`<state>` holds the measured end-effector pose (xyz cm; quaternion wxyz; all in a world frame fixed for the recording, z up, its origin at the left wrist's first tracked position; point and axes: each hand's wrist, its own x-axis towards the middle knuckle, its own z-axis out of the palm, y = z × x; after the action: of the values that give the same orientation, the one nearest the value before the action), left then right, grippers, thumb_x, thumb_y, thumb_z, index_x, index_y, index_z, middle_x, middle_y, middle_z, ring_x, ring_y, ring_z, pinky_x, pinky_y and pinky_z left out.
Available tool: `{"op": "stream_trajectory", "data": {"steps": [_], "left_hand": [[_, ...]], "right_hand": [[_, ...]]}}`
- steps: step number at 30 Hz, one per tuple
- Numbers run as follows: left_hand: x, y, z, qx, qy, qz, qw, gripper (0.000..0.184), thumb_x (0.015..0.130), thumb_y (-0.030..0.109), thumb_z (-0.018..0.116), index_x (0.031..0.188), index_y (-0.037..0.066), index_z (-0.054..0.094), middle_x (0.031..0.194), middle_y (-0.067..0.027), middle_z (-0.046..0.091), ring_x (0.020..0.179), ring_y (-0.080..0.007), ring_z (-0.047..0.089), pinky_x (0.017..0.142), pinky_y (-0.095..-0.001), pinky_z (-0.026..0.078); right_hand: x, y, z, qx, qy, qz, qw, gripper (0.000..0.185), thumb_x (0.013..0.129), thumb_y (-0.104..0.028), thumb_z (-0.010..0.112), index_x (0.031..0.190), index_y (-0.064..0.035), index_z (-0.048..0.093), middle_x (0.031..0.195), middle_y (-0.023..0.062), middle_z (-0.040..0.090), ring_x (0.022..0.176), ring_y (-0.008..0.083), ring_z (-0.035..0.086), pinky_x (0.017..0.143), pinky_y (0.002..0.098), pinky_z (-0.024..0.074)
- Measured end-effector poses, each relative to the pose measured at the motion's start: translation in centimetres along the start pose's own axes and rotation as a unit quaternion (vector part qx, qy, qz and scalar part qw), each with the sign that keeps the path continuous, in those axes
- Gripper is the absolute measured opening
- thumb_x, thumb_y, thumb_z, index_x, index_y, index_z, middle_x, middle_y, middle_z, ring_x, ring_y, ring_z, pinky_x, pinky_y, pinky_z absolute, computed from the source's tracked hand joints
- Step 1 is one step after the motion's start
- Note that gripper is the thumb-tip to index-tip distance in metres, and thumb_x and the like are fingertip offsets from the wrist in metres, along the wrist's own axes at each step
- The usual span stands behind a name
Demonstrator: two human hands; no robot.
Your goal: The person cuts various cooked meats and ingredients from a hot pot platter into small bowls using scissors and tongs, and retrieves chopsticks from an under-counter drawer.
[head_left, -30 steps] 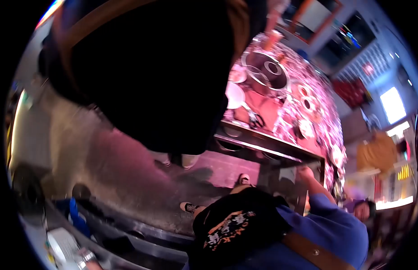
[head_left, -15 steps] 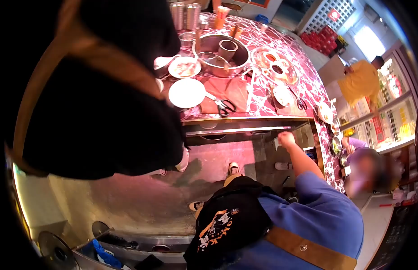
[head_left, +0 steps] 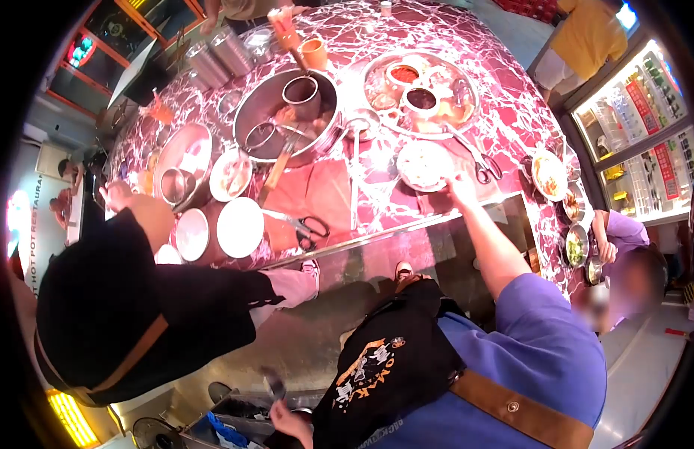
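My right hand point(head_left: 458, 190) reaches over the front edge of the red marbled table, its fingers closed on the near rim of a white bowl point(head_left: 424, 165) of pale food. Low in the view, my left hand point(head_left: 286, 419) is beside my black apron, over the metal counter. It grips a blurred metal utensil point(head_left: 274, 385) with a rounded end. Black-handled scissors point(head_left: 484, 165) lie just right of the bowl, and a ladle point(head_left: 363, 124) lies to its left.
A large pot point(head_left: 246, 105) and a round tray point(head_left: 467, 112) with sauce cups stand behind. A white plate point(head_left: 240, 227) and more scissors point(head_left: 311, 230) are left. A co-worker in black leans over the table at left; a person in purple sits at the right edge.
My right hand has moved from the table's front edge up to the bowl. My left hand has come into view at the bottom. The co-worker has shifted down and left, an arm over the table.
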<state>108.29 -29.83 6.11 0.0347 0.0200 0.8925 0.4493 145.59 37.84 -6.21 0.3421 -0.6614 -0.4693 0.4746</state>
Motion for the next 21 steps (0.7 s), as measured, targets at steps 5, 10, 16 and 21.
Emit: {"op": "stream_trajectory", "data": {"steps": [5,10,16,21], "left_hand": [[-2.3,13.1,17.0,-0.044,-0.213,0.084,0.972,0.013,0.09,0.008,0.07,0.099,-0.002,0.071,0.086,-0.0032,0.068,0.08,-0.01,0.06,0.075,-0.0262,0.049],[-2.4,23.2,29.0,0.016,-0.387,0.214,0.897,0.017,0.086,0.009,0.075,0.097,-0.003,0.071,0.081,-0.0038,0.069,0.073,-0.0078,0.06,0.07,-0.025,0.05],[-7.8,28.2,42.3,-0.101,-0.528,0.373,0.756,0.021,0.083,0.01,0.076,0.102,0.002,0.072,0.083,-0.0126,0.07,0.071,-0.0236,0.07,0.065,-0.0313,0.053],[-13.7,31.7,49.2,-0.122,-0.542,0.424,0.715,0.017,0.081,0.009,0.076,0.095,0.002,0.07,0.086,-0.0126,0.07,0.075,-0.0254,0.071,0.065,-0.0331,0.055]], "right_hand": [[-0.8,-4.0,6.1,0.164,-0.093,0.01,0.982,0.018,0.087,-0.009,0.068,0.087,-0.0047,0.051,0.073,0.0076,0.062,0.061,0.0164,0.063,0.055,0.0265,0.0507],[-0.9,-5.0,6.7,0.153,-0.164,0.081,0.971,0.016,0.098,-0.022,0.06,0.099,-0.0054,0.062,0.079,0.0038,0.066,0.067,0.0157,0.067,0.056,0.0273,0.0521],[2.3,-3.5,-7.1,-0.226,0.037,-0.086,0.97,0.023,0.088,-0.016,0.068,0.104,-0.0001,0.064,0.082,0.0121,0.067,0.069,0.0225,0.067,0.066,0.0365,0.0548],[3.8,-4.7,-12.1,-0.377,0.07,-0.132,0.914,0.043,0.078,-0.015,0.075,0.117,-0.0049,0.061,0.113,0.018,0.061,0.11,0.0365,0.059,0.096,0.0448,0.0476]]}}
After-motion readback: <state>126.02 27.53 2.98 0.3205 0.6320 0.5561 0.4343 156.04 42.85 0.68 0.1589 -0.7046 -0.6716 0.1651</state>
